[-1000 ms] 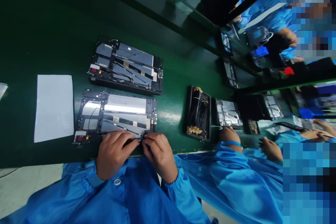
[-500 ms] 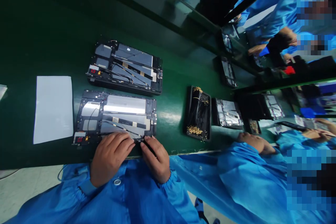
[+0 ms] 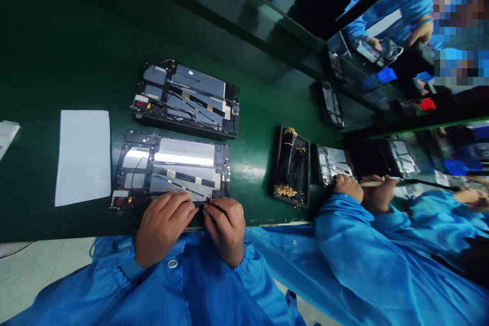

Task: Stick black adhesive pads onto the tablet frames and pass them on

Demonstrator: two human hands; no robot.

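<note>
Work looked unfinished on the open device (image 3: 171, 169) on the worktop (image 3: 252, 163): silver panel (image 3: 187, 152) and dark ribbon (image 3: 184, 178) lay in place, while left hand (image 3: 162, 226) and right hand (image 3: 225, 226) touched its near edge, fingers (image 3: 183, 209) bunched; whether they pinched anything, I couldn't tell.

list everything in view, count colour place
near device: one, black and silver, table's near edge
far device: one, black and grey, beyond it
other devices: at least three, black and silver, right
sheet: one, white, left
pale item: one, whitish, left edge
tray: one, black, right of near device
cables: many, black, gold ends, in tray
table: one, green, under tray
red items: two, red, top and right
blue items: several, blue, right
co-workers' hands: several, blue sleeves, top and right
left hand: one, blue sleeve, at near device's front edge
right hand: one, blue sleeve, same edge
</note>
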